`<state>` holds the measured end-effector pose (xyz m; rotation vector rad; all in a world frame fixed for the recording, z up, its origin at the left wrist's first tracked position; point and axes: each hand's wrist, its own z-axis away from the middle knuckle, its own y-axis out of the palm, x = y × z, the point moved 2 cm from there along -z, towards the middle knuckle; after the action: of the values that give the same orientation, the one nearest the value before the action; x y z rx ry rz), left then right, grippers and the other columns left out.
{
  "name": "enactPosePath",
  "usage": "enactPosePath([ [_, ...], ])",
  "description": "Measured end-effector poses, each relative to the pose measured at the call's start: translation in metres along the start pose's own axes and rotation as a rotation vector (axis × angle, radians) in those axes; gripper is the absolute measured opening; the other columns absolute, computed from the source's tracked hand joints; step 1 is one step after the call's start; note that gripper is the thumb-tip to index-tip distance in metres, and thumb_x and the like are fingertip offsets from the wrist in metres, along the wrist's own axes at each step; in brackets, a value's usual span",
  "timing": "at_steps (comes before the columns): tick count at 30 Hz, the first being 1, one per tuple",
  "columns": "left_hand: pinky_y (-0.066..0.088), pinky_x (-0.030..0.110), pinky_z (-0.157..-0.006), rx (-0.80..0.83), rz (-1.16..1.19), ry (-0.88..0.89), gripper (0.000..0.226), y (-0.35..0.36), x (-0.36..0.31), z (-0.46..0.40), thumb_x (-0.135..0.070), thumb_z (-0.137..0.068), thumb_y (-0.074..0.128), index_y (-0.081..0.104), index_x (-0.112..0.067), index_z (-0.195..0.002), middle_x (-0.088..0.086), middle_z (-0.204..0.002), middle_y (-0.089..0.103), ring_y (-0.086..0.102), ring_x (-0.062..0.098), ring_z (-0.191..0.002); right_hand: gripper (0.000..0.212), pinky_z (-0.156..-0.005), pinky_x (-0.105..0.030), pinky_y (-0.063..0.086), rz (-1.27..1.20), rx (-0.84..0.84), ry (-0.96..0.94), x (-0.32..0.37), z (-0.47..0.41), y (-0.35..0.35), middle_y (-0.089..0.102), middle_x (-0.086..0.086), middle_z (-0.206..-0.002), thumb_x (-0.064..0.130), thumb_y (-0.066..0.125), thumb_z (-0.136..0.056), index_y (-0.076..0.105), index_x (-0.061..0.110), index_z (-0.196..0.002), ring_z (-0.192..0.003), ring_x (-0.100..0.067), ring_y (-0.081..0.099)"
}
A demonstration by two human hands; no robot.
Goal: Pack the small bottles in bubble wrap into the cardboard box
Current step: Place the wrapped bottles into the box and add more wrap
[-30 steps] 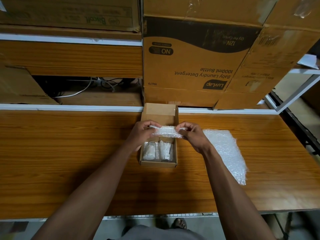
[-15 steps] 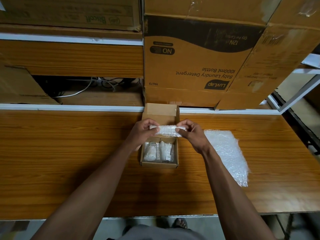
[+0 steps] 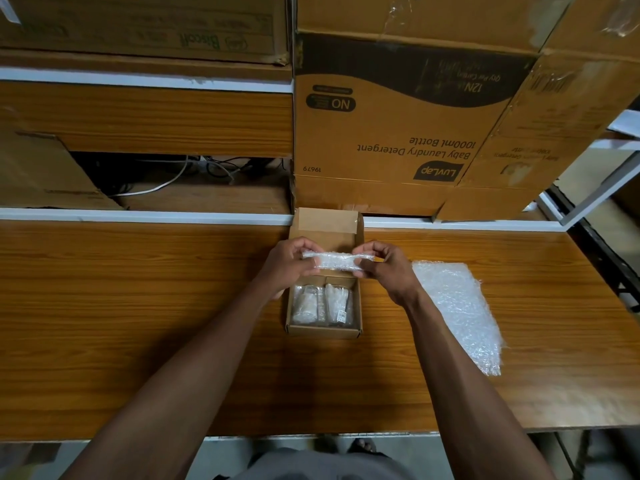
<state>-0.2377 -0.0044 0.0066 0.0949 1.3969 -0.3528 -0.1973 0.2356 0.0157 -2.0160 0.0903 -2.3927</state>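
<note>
A small open cardboard box stands on the wooden table, its lid flap raised at the back. Two bubble-wrapped small bottles lie side by side inside: one on the left, one on the right. Above the box's far half I hold a third bubble-wrapped bottle horizontally. My left hand pinches its left end and my right hand pinches its right end. What is inside this wrap is hidden.
A loose sheet of bubble wrap lies on the table right of the box. Large cardboard cartons are stacked behind the table's back edge. Cables lie in a recess at back left.
The wrapped bottle stays over the box between both hands; my fingers have shifted slightly at its ends. The box and the loose sheet have not moved.
</note>
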Motion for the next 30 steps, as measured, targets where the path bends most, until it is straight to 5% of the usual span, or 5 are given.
enactPosePath([
  [11, 0.062, 0.028, -0.089, -0.041, 0.080, -0.020, 0.022, -0.004, 0.006, 0.009, 0.006, -0.093, 0.072, 0.079, -0.014, -0.099, 0.004, -0.119, 0.073, 0.075, 0.007, -0.100, 0.011, -0.090, -0.028, 0.061, -0.018, -0.032, 0.023, -0.005, 0.006, 0.010, 0.081, -0.010, -0.103, 0.000, 0.069, -0.097, 0.080, -0.001, -0.100, -0.100, -0.019, 0.075],
  [16, 0.061, 0.037, -0.098, -0.041, 0.208, -0.029, 0.013, -0.004, 0.013, 0.013, -0.003, -0.094, 0.075, 0.077, -0.012, -0.103, 0.006, -0.114, 0.078, 0.077, 0.015, -0.104, 0.019, -0.095, -0.035, 0.060, -0.033, -0.070, -0.008, -0.011, 0.010, 0.017, 0.081, -0.010, -0.101, 0.010, 0.082, -0.090, 0.077, -0.006, -0.098, -0.103, -0.023, 0.075],
  [23, 0.056, 0.037, -0.107, -0.144, 0.661, -0.083, 0.046, 0.018, 0.019, 0.018, -0.004, -0.090, 0.080, 0.062, -0.003, -0.132, 0.015, -0.124, 0.074, 0.073, 0.023, -0.117, 0.015, -0.085, -0.018, 0.056, -0.094, -0.174, -0.072, -0.015, 0.020, 0.038, 0.081, -0.007, -0.103, 0.006, 0.083, -0.088, 0.077, -0.003, -0.098, -0.106, -0.018, 0.075],
  [27, 0.055, 0.042, -0.108, -0.167, 0.677, -0.100, 0.028, 0.036, 0.022, 0.021, -0.008, -0.090, 0.081, 0.063, 0.001, -0.109, 0.015, -0.110, 0.073, 0.074, 0.027, -0.113, 0.009, -0.088, -0.035, 0.061, -0.064, -0.266, -0.110, -0.025, 0.024, 0.049, 0.080, -0.003, -0.098, 0.011, 0.084, -0.089, 0.079, 0.008, -0.095, -0.097, -0.021, 0.076],
  [30, 0.059, 0.040, -0.103, -0.205, 0.672, -0.118, 0.033, 0.041, 0.023, 0.018, -0.001, -0.091, 0.079, 0.065, 0.005, -0.119, 0.018, -0.115, 0.075, 0.076, 0.027, -0.110, 0.015, -0.077, -0.032, 0.062, 0.016, -0.317, -0.119, -0.030, 0.031, 0.054, 0.078, 0.001, -0.094, 0.014, 0.086, -0.087, 0.076, 0.014, -0.098, -0.086, -0.013, 0.074],
])
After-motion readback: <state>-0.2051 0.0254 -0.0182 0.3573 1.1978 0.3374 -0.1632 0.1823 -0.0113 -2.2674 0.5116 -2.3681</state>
